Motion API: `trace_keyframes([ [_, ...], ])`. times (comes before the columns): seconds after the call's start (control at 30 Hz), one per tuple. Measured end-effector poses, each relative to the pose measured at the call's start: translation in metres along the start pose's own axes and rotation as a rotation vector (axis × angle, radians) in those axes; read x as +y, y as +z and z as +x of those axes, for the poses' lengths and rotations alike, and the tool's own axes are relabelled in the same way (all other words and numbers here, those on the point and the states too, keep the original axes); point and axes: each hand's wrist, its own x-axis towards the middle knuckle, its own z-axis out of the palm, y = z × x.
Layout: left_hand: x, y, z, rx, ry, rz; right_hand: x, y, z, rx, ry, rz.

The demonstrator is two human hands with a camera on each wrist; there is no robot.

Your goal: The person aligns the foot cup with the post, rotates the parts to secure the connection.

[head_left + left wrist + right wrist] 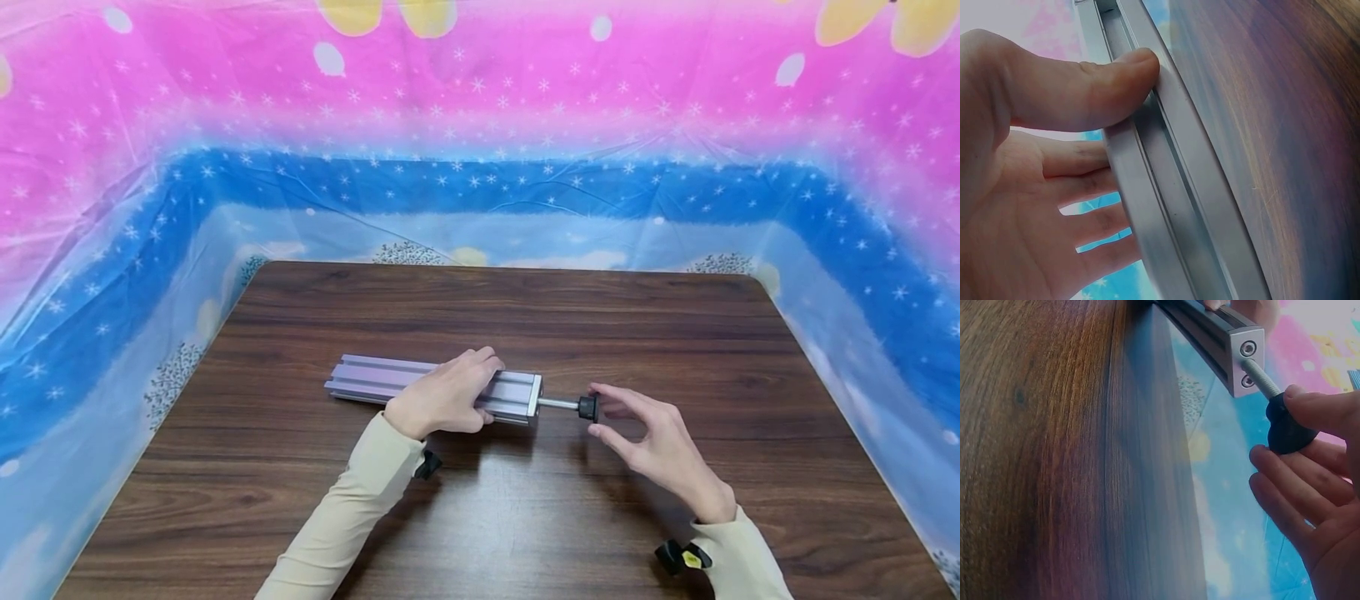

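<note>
A silver aluminium extrusion with long slots lies across the middle of the table. My left hand grips it near its right end, the thumb pressed on the near slotted side and the fingers on the far side. An end plate with two visible socket screws closes that end. From the plate sticks out the threaded rod of a leveling foot, whose base is black. My right hand holds this black base between thumb and fingers; in the right wrist view the thumb touches its top.
The dark wood-grain table spreads out around the extrusion. A pink and blue patterned cloth hangs behind the table and along both sides. Each wrist carries a small black device, the right one near the front edge of the view.
</note>
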Motion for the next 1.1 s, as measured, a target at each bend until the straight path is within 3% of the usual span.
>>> trace_keyframes([
  [0.23, -0.0002, 0.0012, 0.0007, -0.011, 0.004, 0.000, 0.0010, 0.0016, -0.0012, -0.020, 0.059, -0.015],
  [0.47, 0.0006, 0.0027, 0.0008, -0.012, 0.011, 0.014, 0.0006, 0.0027, -0.0010, -0.086, 0.213, 0.067],
  [0.87, -0.0007, 0.0054, 0.0019, -0.019, 0.013, 0.014, 0.0022, 0.0042, 0.0008, -0.094, 0.233, 0.032],
  [1.1, -0.0022, 0.0035, 0.0023, -0.006, -0.002, 0.009, 0.0027, 0.0010, -0.0038, -0.036, 0.121, -0.001],
])
